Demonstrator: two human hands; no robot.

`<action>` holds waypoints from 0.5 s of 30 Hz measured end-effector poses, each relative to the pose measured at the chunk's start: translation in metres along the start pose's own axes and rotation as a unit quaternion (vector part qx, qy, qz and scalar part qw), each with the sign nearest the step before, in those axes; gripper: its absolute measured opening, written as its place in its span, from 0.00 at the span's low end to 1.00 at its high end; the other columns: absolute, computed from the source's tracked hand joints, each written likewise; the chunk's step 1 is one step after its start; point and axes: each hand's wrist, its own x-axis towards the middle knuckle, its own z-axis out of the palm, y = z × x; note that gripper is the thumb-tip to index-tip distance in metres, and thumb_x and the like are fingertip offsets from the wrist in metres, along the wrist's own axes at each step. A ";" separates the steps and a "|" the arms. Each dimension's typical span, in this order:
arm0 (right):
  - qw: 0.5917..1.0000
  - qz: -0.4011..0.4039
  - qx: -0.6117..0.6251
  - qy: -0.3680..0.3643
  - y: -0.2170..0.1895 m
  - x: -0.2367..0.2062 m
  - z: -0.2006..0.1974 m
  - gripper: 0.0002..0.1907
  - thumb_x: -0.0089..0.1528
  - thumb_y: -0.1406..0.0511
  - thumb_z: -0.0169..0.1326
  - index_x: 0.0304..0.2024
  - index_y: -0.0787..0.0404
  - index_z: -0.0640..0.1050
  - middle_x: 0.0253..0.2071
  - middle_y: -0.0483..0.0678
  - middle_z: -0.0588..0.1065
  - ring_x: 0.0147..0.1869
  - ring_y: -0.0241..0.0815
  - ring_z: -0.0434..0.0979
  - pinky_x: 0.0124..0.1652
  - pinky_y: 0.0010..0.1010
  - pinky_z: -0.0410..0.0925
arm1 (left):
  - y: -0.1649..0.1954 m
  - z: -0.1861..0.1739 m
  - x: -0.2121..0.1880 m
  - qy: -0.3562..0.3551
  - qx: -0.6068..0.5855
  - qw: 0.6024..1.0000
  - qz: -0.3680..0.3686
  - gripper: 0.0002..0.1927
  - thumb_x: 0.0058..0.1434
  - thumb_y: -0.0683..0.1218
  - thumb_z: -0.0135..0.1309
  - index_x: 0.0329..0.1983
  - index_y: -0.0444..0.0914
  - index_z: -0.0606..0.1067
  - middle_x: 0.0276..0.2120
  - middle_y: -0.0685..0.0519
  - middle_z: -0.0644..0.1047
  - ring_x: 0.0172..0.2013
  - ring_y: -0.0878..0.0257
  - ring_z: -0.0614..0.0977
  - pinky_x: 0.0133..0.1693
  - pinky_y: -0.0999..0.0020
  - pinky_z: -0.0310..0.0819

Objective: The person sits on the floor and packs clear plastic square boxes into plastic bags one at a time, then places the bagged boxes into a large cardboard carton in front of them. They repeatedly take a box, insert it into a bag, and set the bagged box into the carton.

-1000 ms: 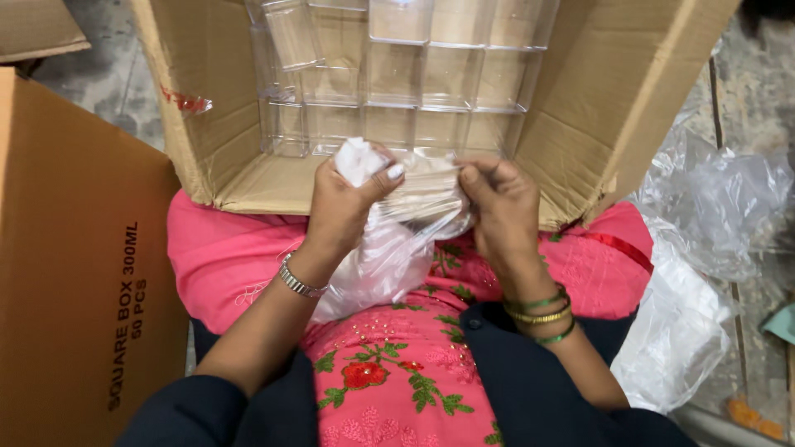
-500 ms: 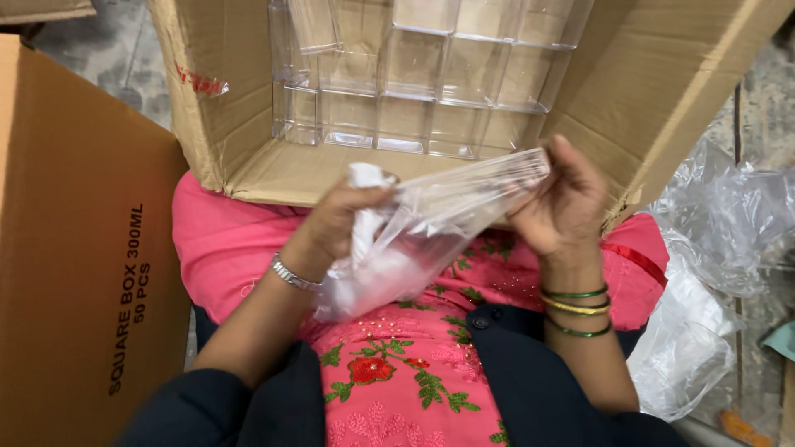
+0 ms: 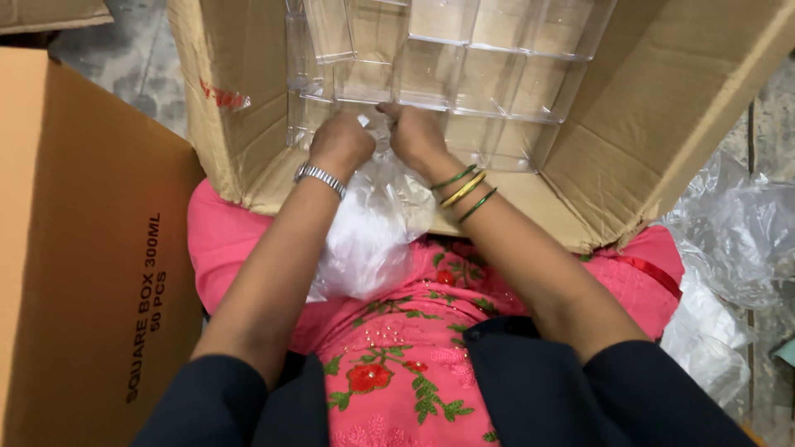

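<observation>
**Two hands at a clear plastic bag, inside an open carton**

- Closed brown cardboard box (image 3: 91, 248), black lettering on its side: far left, beside the person's lap.
- Left hand (image 3: 341, 142), metal watch band at the wrist: grip closed on the top of the clear crinkled plastic bag (image 3: 373, 232).
- Bag: hangs from both hands over the pink embroidered lap, its top at the carton's mouth.
- Right hand (image 3: 416, 132), green and gold bangles: grip closed on the same bag top, just beside the left.
- Open brown cardboard carton (image 3: 629, 157): holds stacked clear square plastic containers (image 3: 480, 66).
- Loose crumpled clear plastic sheeting (image 3: 729, 240): far right, on the floor.
</observation>
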 end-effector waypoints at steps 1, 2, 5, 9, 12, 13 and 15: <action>0.999 0.049 0.007 -0.006 -0.001 0.000 0.006 0.23 0.60 0.69 0.48 0.57 0.52 0.80 0.44 0.61 0.79 0.48 0.61 0.80 0.48 0.47 0.70 | -0.006 0.004 0.003 -0.006 -0.013 1.000 -0.026 0.29 0.58 0.46 0.54 0.61 0.27 0.68 0.51 0.32 0.76 0.55 0.41 0.78 0.55 0.54 0.72; 0.995 0.099 0.016 -0.015 -0.001 0.000 0.011 0.24 0.61 0.69 0.47 0.59 0.51 0.79 0.44 0.62 0.78 0.50 0.63 0.78 0.49 0.49 0.69 | -0.011 0.008 0.007 -0.012 0.003 0.999 -0.030 0.30 0.59 0.46 0.54 0.62 0.26 0.67 0.52 0.31 0.76 0.55 0.41 0.78 0.56 0.55 0.72; 1.000 0.027 -0.009 -0.004 -0.003 0.006 0.017 0.24 0.64 0.69 0.47 0.63 0.51 0.76 0.46 0.62 0.79 0.50 0.63 0.79 0.48 0.51 0.70 | -0.020 0.012 0.016 -0.034 0.030 0.998 -0.046 0.33 0.60 0.46 0.54 0.65 0.23 0.64 0.53 0.30 0.76 0.56 0.41 0.78 0.57 0.55 0.72; 0.984 0.071 -0.146 -0.069 -0.005 0.017 0.019 0.29 0.59 0.69 0.48 0.65 0.56 0.69 0.45 0.61 0.78 0.50 0.63 0.78 0.49 0.54 0.69 | -0.025 0.011 0.026 -0.043 0.025 0.998 -0.047 0.31 0.59 0.48 0.55 0.62 0.25 0.67 0.54 0.32 0.74 0.57 0.42 0.77 0.57 0.57 0.71; 0.981 0.043 -0.182 -0.043 -0.004 0.016 0.020 0.32 0.57 0.69 0.50 0.66 0.53 0.68 0.45 0.62 0.77 0.51 0.63 0.77 0.52 0.53 0.67 | -0.031 0.012 0.031 -0.046 0.016 0.998 -0.043 0.25 0.58 0.46 0.54 0.57 0.29 0.74 0.54 0.33 0.75 0.57 0.43 0.77 0.57 0.58 0.71; 0.986 0.069 -0.145 -0.052 -0.003 0.014 0.020 0.31 0.58 0.69 0.50 0.65 0.50 0.69 0.47 0.62 0.76 0.52 0.63 0.77 0.51 0.51 0.68 | -0.033 0.014 0.032 -0.048 0.009 0.998 -0.041 0.23 0.57 0.45 0.53 0.55 0.30 0.76 0.54 0.34 0.76 0.57 0.44 0.78 0.57 0.58 0.72; 0.991 0.101 -0.084 -0.040 0.001 0.009 0.021 0.29 0.59 0.71 0.50 0.63 0.46 0.73 0.50 0.61 0.74 0.52 0.63 0.76 0.50 0.48 0.69 | -0.036 0.015 0.035 -0.052 0.012 0.998 -0.041 0.21 0.58 0.45 0.53 0.54 0.32 0.78 0.53 0.35 0.77 0.56 0.44 0.79 0.57 0.58 0.72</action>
